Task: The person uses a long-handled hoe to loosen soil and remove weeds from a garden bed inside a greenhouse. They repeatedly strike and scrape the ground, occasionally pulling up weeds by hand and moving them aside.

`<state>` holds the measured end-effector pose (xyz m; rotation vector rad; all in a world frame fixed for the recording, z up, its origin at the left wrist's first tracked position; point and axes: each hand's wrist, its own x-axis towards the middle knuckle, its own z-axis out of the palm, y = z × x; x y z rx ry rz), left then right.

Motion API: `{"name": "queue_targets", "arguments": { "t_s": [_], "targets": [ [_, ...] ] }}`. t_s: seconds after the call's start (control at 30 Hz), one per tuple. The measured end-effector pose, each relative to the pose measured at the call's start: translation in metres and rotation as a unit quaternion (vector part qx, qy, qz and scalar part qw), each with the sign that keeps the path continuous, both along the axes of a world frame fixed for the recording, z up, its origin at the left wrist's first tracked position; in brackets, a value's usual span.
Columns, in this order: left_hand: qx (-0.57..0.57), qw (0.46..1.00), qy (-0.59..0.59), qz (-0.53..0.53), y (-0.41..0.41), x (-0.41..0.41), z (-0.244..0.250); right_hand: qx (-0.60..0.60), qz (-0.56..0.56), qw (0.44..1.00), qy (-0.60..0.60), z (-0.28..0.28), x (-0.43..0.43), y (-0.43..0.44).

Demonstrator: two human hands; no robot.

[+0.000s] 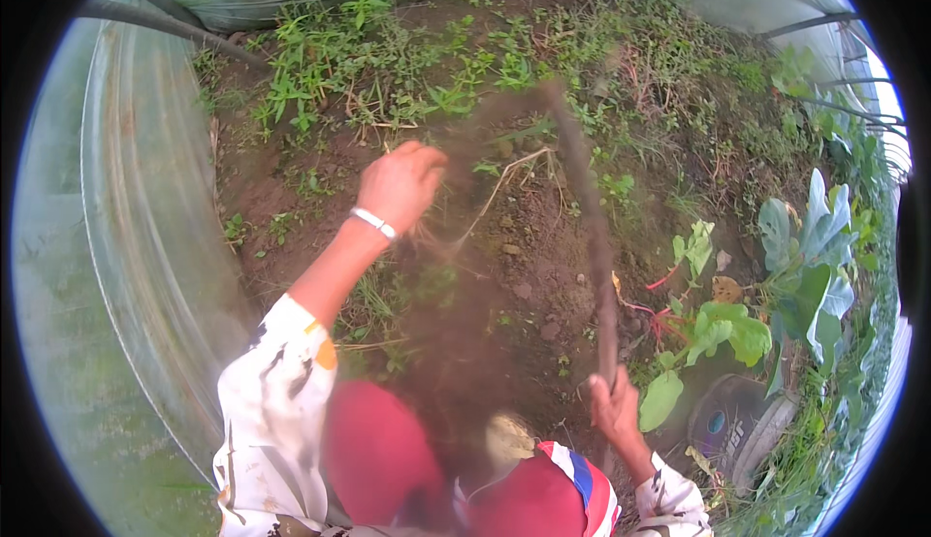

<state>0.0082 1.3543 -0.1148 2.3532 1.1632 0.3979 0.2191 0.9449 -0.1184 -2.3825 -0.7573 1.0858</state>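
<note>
My left hand (402,184), with a white bracelet at the wrist, is curled over the soil with its palm turned away. Blurred, root-like strands of a weed clump (430,240) trail from beneath it; the grip itself is hidden. In my right hand (617,406) is the lower part of a long wooden handle (595,246), apparently a hoe's. The handle runs up and away to a blurred brown end (550,91) near the weeds. Brown blur, perhaps loose soil, spreads between my hands. A bent dry stem (502,186) lies on the ground there.
Low green weeds (364,72) cover the far soil. Plastic sheeting (156,224) walls the left, with dark poles (174,24) at upper left. Broad-leaved plants (807,268) grow at right beside a round dark container (734,428). My red-covered knees (382,450) are close below.
</note>
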Motion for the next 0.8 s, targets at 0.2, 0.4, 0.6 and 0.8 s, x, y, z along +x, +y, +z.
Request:
{"name": "queue_targets", "arguments": {
  "t_s": [0.2, 0.4, 0.6, 0.8],
  "targets": [
    [-0.018, 1.000, 0.000, -0.008, 0.007, 0.115, -0.020, 0.212, -0.190, 0.952, 0.109, 0.035, 0.028, 0.030],
    [-0.080, 0.979, 0.048, -0.182, 0.008, 0.197, -0.056, 0.255, -0.251, 0.926, 0.122, 0.054, 0.027, 0.000],
    [-0.080, 0.990, -0.007, -0.113, 0.017, 0.180, -0.088, 0.170, -0.277, 0.939, 0.109, 0.043, 0.031, -0.022],
    [-0.047, 0.993, 0.066, -0.081, 0.009, 0.172, -0.058, 0.091, -0.255, 0.957, 0.107, 0.032, 0.039, -0.024]
  ]
}}
